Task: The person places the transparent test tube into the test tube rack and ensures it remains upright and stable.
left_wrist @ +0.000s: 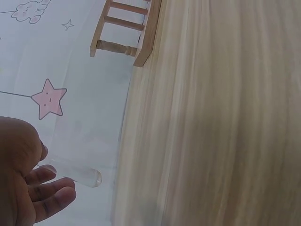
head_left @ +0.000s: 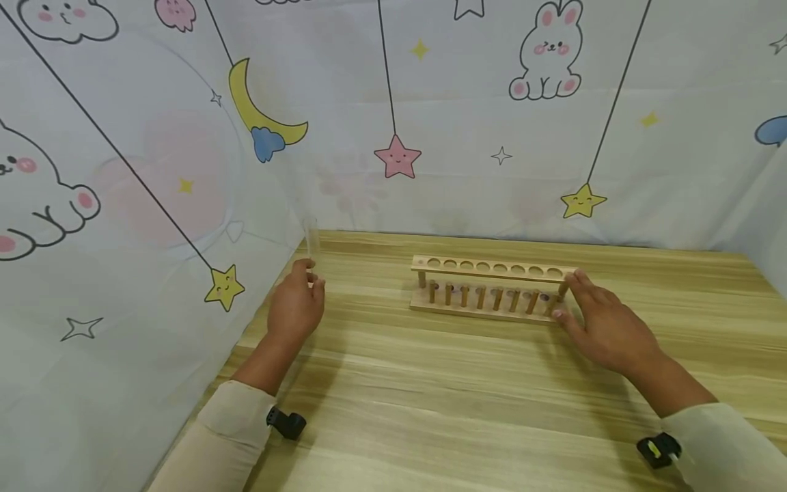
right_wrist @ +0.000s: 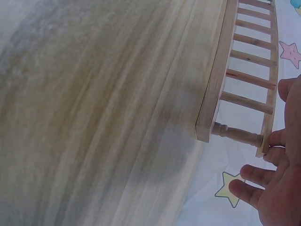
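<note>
My left hand [head_left: 295, 301] is at the left side of the table, pinching a clear glass test tube [head_left: 312, 240] between thumb and fingers. The tube stands upright above the hand in the head view. Its rounded end [left_wrist: 95, 178] sticks out past my fingers in the left wrist view. A wooden test tube rack [head_left: 492, 272] stands at the back middle, with a row of holes on top and a row of pegs in front. At its right end, my right hand [head_left: 615, 335] touches it with fairly straight fingers, the thumb to the front.
The wood-grain table [head_left: 430, 396] runs back to a white printed cloth [head_left: 467, 191]. A cloth wall [head_left: 135, 342] stands close along the left, beside my left arm. Small black cameras [head_left: 286, 423] are strapped to both sleeves.
</note>
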The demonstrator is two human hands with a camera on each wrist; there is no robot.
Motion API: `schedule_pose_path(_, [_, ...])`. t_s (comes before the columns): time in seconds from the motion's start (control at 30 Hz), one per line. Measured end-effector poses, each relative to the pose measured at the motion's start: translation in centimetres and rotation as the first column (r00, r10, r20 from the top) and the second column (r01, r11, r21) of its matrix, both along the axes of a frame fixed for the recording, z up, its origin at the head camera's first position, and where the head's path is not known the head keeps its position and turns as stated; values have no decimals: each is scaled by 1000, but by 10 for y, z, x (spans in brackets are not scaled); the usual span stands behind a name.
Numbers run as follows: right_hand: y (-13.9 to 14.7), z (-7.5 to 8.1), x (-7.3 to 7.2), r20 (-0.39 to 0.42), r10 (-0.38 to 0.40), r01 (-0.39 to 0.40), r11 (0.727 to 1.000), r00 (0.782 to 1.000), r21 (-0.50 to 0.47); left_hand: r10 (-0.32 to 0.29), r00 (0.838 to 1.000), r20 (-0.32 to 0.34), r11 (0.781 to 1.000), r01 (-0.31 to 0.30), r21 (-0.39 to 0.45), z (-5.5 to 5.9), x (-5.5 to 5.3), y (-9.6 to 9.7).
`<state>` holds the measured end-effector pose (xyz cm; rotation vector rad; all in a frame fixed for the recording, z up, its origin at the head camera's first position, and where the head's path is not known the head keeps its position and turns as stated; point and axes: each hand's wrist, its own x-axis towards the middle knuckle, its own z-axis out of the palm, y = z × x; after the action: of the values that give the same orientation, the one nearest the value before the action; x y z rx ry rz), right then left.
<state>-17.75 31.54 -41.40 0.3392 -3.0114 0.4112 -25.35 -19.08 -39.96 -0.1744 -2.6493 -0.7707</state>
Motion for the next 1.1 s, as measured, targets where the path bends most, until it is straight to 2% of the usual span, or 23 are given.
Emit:
schedule_pose_path(0.33, [-3,0,2,-20,2,-2,1000,1000,0,-2,1000,-3,1000,2,-3,1,-1,6])
schedule_pose_path(0.87, [-2,-1,2,-25,-3,4,1000,1000,20,-18,997,-73,1000,18,-11,0,0,11])
schedule_pose_path(1.1, [-2,-1,1,-29,-2,3,1000,1000,24,-25,998,-64,1000,25,-6,4,2,14])
